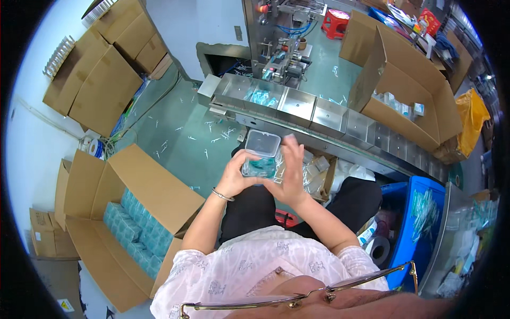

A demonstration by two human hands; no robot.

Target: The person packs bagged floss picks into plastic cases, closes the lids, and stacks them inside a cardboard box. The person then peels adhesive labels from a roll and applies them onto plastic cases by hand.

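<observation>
Green painted floor (180, 138) littered with small white pieces; white wall (32, 143); open brown cardboard cartons (154, 186); compartmented steel conveyor trough (329, 117).

A small rectangular box of clear plastic with rounded corners (260, 155) sits between the left hand (234, 175) and the right hand (289, 173), raised above the lap, just in front of the long metal conveyor of steel trays (340, 125). Its clear hinged lid (262, 142) stands open, tilted up and back toward the conveyor, its flat face turned to the camera. The lower part of the box is filled with small teal-coloured pieces, too small to tell apart. The left hand cups the box's left side and underside; the right hand wraps its right side, the fingers blurred near the lid's right edge.
</observation>
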